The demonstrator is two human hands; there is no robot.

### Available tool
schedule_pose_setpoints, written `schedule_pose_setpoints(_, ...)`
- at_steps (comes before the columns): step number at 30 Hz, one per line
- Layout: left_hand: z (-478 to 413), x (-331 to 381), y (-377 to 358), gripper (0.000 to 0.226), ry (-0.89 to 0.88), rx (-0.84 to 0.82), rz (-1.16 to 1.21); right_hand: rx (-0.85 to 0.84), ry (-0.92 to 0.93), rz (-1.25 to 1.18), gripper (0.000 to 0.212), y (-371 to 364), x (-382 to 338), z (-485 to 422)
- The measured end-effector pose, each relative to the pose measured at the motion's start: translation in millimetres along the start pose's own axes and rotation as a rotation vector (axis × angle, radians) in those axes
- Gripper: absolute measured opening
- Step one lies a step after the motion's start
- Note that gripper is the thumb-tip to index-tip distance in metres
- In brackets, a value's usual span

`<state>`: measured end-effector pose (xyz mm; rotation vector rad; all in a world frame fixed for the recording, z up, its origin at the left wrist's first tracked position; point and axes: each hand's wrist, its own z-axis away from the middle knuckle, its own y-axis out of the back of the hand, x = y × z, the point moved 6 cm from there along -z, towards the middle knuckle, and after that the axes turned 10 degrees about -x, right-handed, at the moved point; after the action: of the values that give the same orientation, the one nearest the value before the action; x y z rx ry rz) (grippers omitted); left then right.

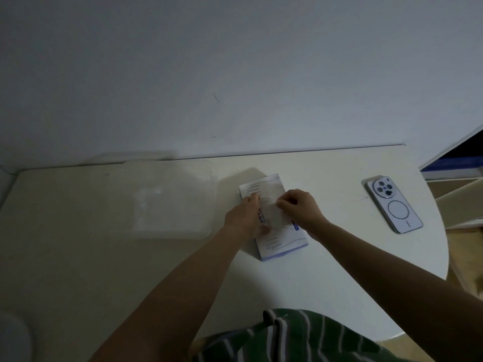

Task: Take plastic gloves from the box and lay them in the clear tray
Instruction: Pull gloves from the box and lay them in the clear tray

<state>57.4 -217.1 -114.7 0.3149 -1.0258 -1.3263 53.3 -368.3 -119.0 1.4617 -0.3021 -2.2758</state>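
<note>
Flat white-and-blue box point(283, 244) lies beside the clear tray point(177, 220), what seems a filmy glove point(274, 214) atop.

Table point(78, 257): clear tray point(183, 205) left, glove box point(277, 246) centre, phone point(394, 205) right.
</note>
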Motion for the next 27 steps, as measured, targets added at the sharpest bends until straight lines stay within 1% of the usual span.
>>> schedule_pose_setpoints(3, -3, 1, 0, 0.074, 0.002, -0.003, -0.03, -0.009, 0.007, -0.033, 0.008, -3, 4, 3)
schedule_pose_setpoints(6, -6, 3, -2, 0.074, 0.011, -0.006, -0.044, 0.011, -0.029, -0.015, 0.01, -3, 6, 2)
schedule_pose_setpoints(8, -7, 4, -2, 0.073, 0.016, -0.002, -0.048, 0.02, -0.041, 0.111, 0.014, -2, 3, 3)
schedule_pose_setpoints(11, -8, 3, -1, 0.069, 0.014, -0.017, -0.033, 0.001, -0.029, 0.391, 0.023, -7, -4, 7)
schedule_pose_setpoints(13, -7, 3, -1, 0.072, 0.02, -0.029, -0.019, 0.009, -0.03, 0.423, 0.023, -10, -3, 5)
schedule_pose_setpoints(15, -6, 4, -3, 0.075, 0.025, -0.023, -0.038, 0.016, -0.014, 0.408, 0.019, -11, -5, 5)
schedule_pose_setpoints(20, -9, 6, -4, 0.081, 0.038, -0.005, -0.085, 0.026, 0.103, 0.337, 0.02, -8, -15, 4)
schedule_pose_setpoints(25, -13, 7, -4, 0.089, 0.036, -0.02, -0.099, 0.065, 0.206, 0.108, 0.019, -1, -30, 5)
schedule_pose_setpoints(27, -13, 7, -5, 0.095, 0.041, -0.02, -0.107, 0.068, 0.229, -0.028, 0.021, 4, -33, 7)
